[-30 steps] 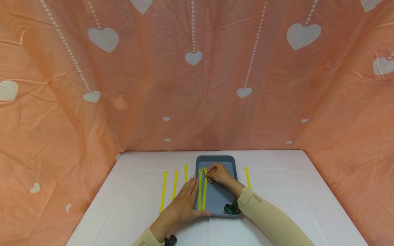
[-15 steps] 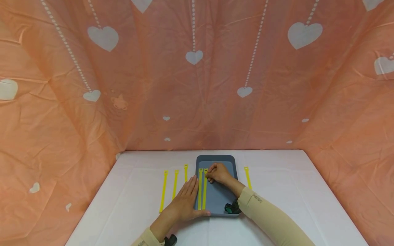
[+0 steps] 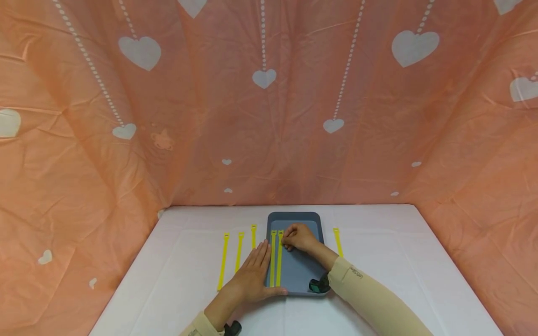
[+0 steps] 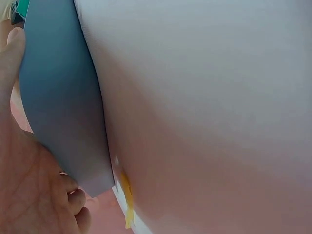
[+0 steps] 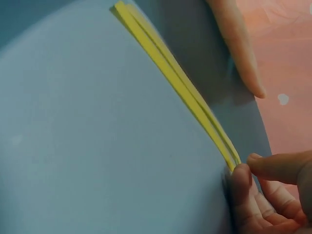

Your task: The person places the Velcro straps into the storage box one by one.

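Observation:
A grey-blue tray (image 3: 302, 275) lies on the table with two yellow cable ties inside it, side by side near its left wall. My right hand (image 3: 299, 237) pinches the right-hand cable tie (image 3: 279, 266) just below its slotted head. In the right wrist view the thumb and index fingertip (image 5: 241, 178) meet at that end of the tie (image 5: 180, 92). The other cable tie (image 3: 272, 261) lies along the left side. My left hand (image 3: 252, 277) rests against the tray's left edge, fingers straight, its thumb along the near rim.
Left of the tray, several more yellow cable ties (image 3: 223, 261) lie on the white table (image 3: 176, 280), partly hidden by the left hand. One single cable tie (image 3: 338, 242) lies right of the tray. An orange curtain (image 3: 294, 163) with hearts encloses the back and sides.
The right-hand cable tie's head has shifted slightly toward me and to the right, so it lies straighter beside the other one. My right forearm has moved slightly right; my left hand stays put.

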Action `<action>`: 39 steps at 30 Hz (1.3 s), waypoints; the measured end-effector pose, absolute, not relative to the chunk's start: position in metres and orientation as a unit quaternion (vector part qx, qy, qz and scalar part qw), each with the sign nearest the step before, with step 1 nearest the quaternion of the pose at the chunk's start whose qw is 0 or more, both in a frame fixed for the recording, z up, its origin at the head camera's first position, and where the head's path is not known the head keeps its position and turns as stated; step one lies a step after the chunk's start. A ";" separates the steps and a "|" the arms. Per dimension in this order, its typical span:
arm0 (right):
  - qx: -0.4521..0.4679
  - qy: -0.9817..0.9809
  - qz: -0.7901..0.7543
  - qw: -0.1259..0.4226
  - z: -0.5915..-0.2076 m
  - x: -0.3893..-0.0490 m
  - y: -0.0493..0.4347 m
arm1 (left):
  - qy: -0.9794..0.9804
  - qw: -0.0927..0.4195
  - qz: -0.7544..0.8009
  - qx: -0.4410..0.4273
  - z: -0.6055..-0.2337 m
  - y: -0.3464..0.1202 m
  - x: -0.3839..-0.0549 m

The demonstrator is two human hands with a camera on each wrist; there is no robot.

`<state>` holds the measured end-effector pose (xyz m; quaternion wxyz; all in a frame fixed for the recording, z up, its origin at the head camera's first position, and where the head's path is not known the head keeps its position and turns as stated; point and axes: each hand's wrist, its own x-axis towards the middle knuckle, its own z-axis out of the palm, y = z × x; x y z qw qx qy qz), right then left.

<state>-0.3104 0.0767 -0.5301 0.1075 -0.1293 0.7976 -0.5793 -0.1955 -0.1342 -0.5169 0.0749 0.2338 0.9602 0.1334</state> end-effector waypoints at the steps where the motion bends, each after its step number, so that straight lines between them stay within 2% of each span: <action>1: -0.133 0.798 -0.578 0.108 -0.529 -0.310 0.078 | 0.960 0.076 0.134 0.233 -0.517 -0.134 -0.195; 11: -0.150 0.811 -0.552 0.124 -0.518 -0.299 0.092 | 0.960 0.081 0.144 0.226 -0.517 -0.135 -0.195; 19: -0.171 0.819 -0.537 0.109 -0.510 -0.293 0.106 | 0.960 0.083 0.142 0.226 -0.518 -0.136 -0.196; 39: -0.122 0.816 -0.557 0.094 -0.501 -0.278 0.142 | 0.960 0.074 0.145 0.227 -0.517 -0.134 -0.193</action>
